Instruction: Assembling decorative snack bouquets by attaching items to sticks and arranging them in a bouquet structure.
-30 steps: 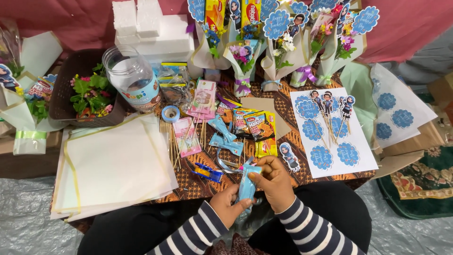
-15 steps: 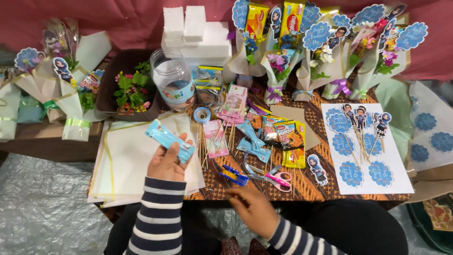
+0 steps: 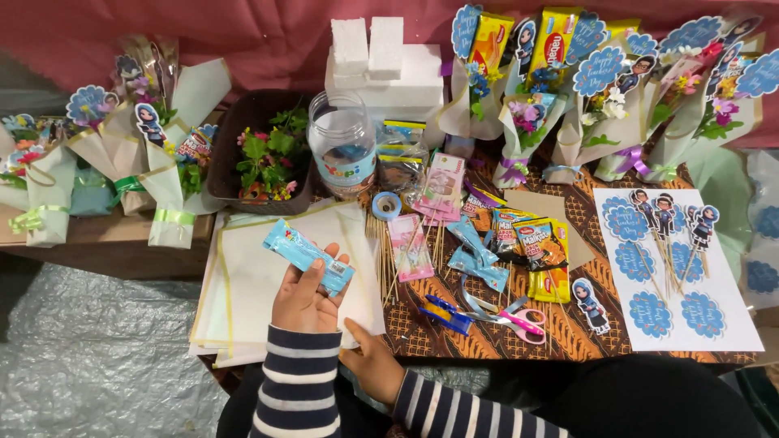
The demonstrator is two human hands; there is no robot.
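My left hand is raised over the stack of white wrapping sheets and grips a small light-blue snack packet, held slanted. My right hand is low at the table's near edge, fingers touching the corner of the sheets; whether it holds anything is unclear. Both arms wear dark sleeves with white stripes. To the right of the sheets lie wooden skewers, a pink packet and more blue packets.
Pink-handled scissors and a blue tool lie near the front edge. A tape roll, a clear jar, white foam blocks, a tray of flowers, wrapped bouquets and a sheet of cut-out toppers fill the table.
The view shifted left. My left hand carried the blue packet from in front of my body up over the white sheets. My right hand dropped to the sheets' corner.
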